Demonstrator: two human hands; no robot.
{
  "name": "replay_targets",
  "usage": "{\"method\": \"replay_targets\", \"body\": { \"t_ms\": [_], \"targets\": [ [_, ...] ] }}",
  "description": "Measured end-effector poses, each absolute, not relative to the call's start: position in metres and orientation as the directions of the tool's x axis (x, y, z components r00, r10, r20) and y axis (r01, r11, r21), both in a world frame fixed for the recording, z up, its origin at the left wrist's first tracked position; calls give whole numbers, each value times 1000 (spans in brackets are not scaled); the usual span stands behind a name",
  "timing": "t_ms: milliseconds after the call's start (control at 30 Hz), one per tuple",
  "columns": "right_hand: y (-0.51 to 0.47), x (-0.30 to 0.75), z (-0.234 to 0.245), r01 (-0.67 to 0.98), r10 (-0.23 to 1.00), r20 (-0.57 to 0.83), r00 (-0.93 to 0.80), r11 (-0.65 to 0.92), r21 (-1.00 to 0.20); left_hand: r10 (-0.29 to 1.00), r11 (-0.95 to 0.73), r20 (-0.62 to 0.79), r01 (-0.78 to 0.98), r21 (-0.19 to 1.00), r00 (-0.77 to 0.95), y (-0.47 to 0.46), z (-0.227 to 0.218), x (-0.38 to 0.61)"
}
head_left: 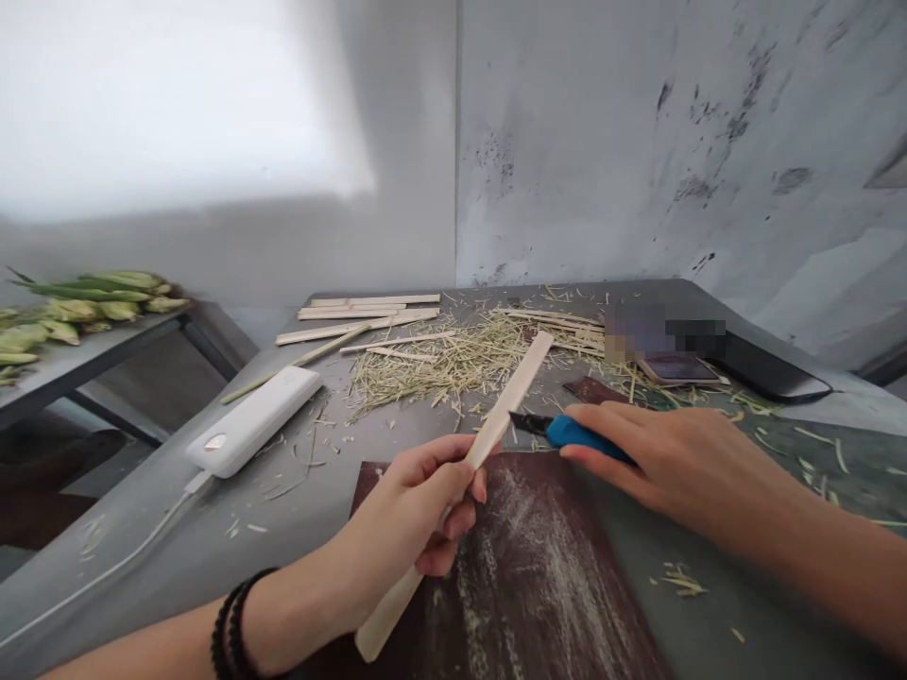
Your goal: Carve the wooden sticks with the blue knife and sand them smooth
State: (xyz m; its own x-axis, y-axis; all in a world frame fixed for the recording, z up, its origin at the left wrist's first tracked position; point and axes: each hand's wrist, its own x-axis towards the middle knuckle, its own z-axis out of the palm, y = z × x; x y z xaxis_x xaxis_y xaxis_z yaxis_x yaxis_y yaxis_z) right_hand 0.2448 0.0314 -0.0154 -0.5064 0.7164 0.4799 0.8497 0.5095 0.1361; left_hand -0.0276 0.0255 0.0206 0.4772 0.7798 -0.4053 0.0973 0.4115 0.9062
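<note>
My left hand [418, 519] is closed around a long flat pale wooden strip [521, 378], which slants up and away to the right. In my right hand [658, 453] is a blue utility knife [585, 436], its dark blade at the right edge of the strip, just beyond my left fingers. Whether the blade cuts into the wood I cannot tell. Under both hands lies a dark brown sheet of sandpaper [539, 567], streaked with pale dust. Behind the strip is a heap of thin greenish shavings [439, 364].
Several wooden strips [368, 312] lie at the table's back left, more [553, 321] at the back right. A white power bank [255, 423] with a cable sits left. A phone [678, 368] and a long black object [772, 370] are right. Corn ears [92, 307] fill a side table.
</note>
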Motion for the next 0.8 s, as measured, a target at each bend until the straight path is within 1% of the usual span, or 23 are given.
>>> {"method": "replay_targets", "body": {
  "t_ms": [67,133,267,300,400,433,533,600,700,733,800],
  "targets": [
    [33,246,-15,856,720,473,-508,486,179,770,425,-415,97,900,484,25,20,-28],
    [34,248,-15,867,722,489,-490,460,191,773,432,-428,106,896,468,25,20,-27],
    [36,249,-16,839,721,445,-531,519,160,780,428,-426,107,898,458,25,20,-27],
    [36,250,-17,843,729,439,-525,515,154,780,427,-423,103,899,462,25,20,-27],
    [36,249,-18,890,753,483,-446,430,150,787,436,-418,71,897,453,26,20,-27],
    [36,248,-18,889,754,481,-447,436,143,791,439,-420,65,896,445,26,20,-27],
    [37,249,-19,855,760,411,-503,507,110,788,438,-425,79,895,445,27,20,-27],
    [43,255,-19,889,792,413,-449,440,122,785,434,-417,75,898,458,29,19,-28],
    [54,270,-16,958,834,471,-287,255,133,776,442,-409,49,896,480,31,15,-29],
    [57,275,-14,968,842,478,-251,220,120,777,438,-400,39,898,486,32,14,-30],
    [60,279,-12,976,857,467,-215,200,81,784,416,-366,13,909,501,34,13,-31]
  ]
}}
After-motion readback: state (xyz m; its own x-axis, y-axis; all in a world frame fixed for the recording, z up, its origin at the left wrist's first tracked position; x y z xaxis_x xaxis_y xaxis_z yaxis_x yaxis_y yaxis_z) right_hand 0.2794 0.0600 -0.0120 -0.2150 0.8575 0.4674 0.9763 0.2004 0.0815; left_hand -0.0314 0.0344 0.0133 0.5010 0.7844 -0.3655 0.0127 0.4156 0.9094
